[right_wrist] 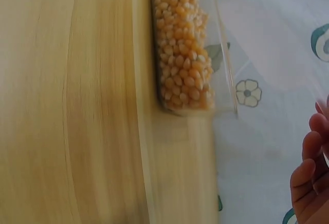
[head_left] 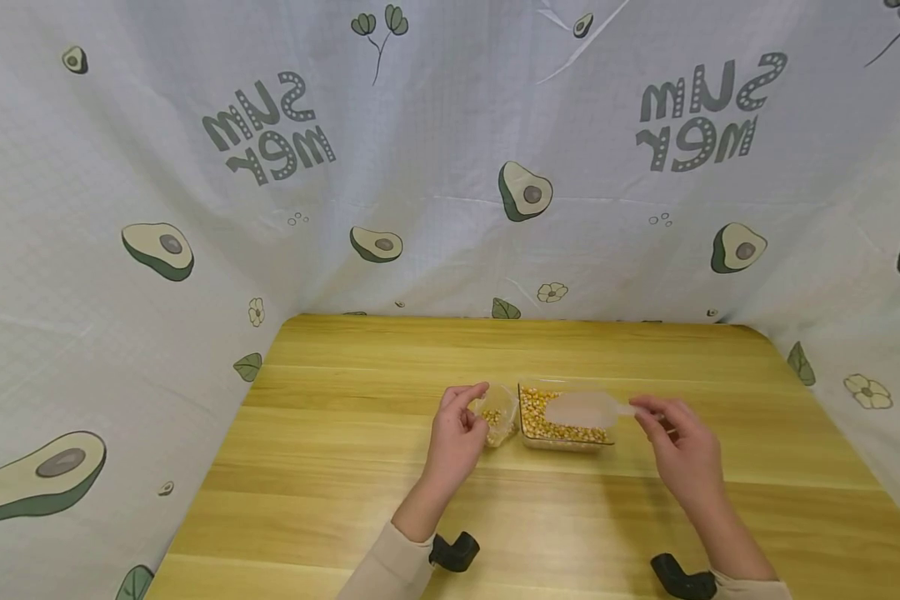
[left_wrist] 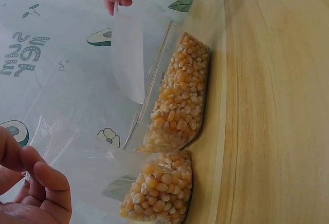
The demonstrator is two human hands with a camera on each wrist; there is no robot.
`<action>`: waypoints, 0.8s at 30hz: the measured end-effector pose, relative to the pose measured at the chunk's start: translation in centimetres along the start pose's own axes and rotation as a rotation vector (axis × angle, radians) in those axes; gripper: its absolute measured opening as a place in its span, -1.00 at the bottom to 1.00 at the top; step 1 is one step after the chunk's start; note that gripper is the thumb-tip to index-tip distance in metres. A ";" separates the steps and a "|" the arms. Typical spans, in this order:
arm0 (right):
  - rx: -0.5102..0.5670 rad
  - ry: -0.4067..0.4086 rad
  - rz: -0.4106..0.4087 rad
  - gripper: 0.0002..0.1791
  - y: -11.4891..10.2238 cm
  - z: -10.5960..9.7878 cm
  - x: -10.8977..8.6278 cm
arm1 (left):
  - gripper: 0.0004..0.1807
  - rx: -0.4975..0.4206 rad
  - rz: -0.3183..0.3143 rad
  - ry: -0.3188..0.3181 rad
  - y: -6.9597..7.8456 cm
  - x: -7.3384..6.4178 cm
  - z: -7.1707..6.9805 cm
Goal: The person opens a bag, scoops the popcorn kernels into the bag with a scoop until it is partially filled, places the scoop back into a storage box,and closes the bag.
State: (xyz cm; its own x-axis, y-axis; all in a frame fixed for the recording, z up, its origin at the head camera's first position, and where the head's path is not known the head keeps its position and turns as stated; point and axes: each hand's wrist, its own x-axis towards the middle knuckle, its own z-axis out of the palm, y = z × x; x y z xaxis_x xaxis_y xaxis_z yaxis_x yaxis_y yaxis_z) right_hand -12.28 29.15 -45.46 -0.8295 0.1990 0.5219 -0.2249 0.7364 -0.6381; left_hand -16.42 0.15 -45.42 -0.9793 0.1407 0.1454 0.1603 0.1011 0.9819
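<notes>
My left hand [head_left: 456, 432] pinches the upper edge of a clear plastic bag [left_wrist: 87, 167], which stands on the table with corn kernels [left_wrist: 159, 188] in its bottom. Right beside the bag is a clear rectangular container [head_left: 567, 447] holding many more corn kernels [right_wrist: 180, 54]. By its thin handle, my right hand [head_left: 686, 450] grips a whitish translucent scoop [head_left: 579, 410]. In the left wrist view the scoop hangs above the container's rim, its blade pointing toward the bag. No kernels show on the blade.
Both bag and container stand on a wood-grain table [head_left: 360, 467]. A pale cloth [head_left: 435, 150] printed with avocados and lettering hangs behind and along the sides. A black wrist mount [head_left: 455, 552] sits at the left sleeve, another mount [head_left: 682, 577] at the right.
</notes>
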 end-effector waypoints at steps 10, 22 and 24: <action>-0.180 0.004 -0.176 -0.79 0.6 -1.1 0.5 | -0.40 -0.001 -0.008 0.003 0.0 0.0 0.1; -0.292 -0.028 -0.245 -0.79 0.2 -2.1 0.8 | -0.40 0.003 -0.004 0.009 -0.1 0.0 0.1; -0.303 -0.036 -0.247 -0.79 0.2 -2.1 0.8 | -0.40 0.005 -0.003 0.012 -0.1 0.0 0.1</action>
State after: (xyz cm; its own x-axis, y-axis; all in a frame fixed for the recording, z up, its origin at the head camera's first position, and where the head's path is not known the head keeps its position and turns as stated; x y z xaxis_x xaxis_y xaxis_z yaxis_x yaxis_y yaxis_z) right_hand -11.94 30.82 -44.01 -0.7880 -0.0269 0.6151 -0.2635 0.9177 -0.2973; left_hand -16.43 0.23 -45.57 -0.9812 0.1290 0.1436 0.1577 0.1068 0.9817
